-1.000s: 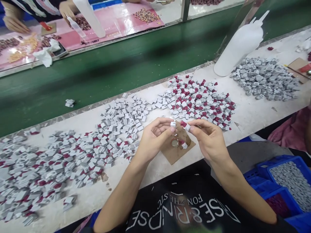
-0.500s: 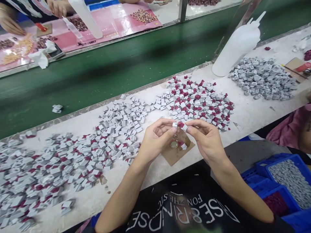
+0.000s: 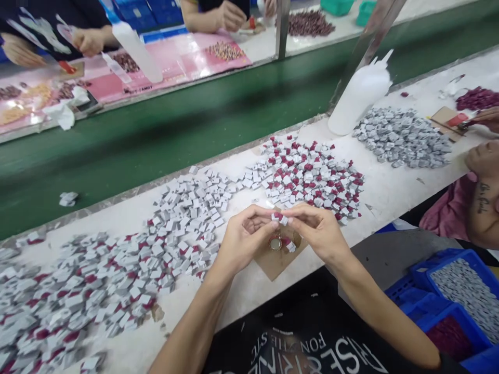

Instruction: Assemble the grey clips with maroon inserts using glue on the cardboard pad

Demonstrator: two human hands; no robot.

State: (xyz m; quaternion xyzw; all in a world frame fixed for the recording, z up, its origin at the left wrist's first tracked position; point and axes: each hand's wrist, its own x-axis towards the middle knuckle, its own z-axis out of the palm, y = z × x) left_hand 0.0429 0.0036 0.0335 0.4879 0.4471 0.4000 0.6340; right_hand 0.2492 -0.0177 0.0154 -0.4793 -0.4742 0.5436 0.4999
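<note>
My left hand (image 3: pixel 245 236) pinches a small light-grey plastic block (image 3: pixel 275 217) between thumb and fingertips. In the fingertips of my right hand (image 3: pixel 319 231) is a grey block with a maroon part (image 3: pixel 284 220). The two pieces meet between my hands, and I cannot make out whether they are joined. Below them lies a brown cardboard square (image 3: pixel 273 266), bearing a round framed charm (image 3: pixel 275 243) and another grey-and-maroon piece (image 3: pixel 289 245). Just beyond my hands spreads a heap of grey-and-maroon pieces (image 3: pixel 315 179).
Grey blocks (image 3: pixel 195 202) and mixed pieces (image 3: pixel 117 280) cover the table's left side. A white squeeze bottle (image 3: pixel 358 96) stands by another grey heap (image 3: pixel 403 137). Blue crates (image 3: pixel 463 311) sit lower right. Co-workers' hands (image 3: pixel 230 16) show across the green strip (image 3: pixel 175 122) and a co-worker's arm (image 3: pixel 487 208) at right.
My hands have come closer together, bringing the grey block and the grey-and-maroon piece into contact. The view has shifted, so more of the co-workers shows at the top and right.
</note>
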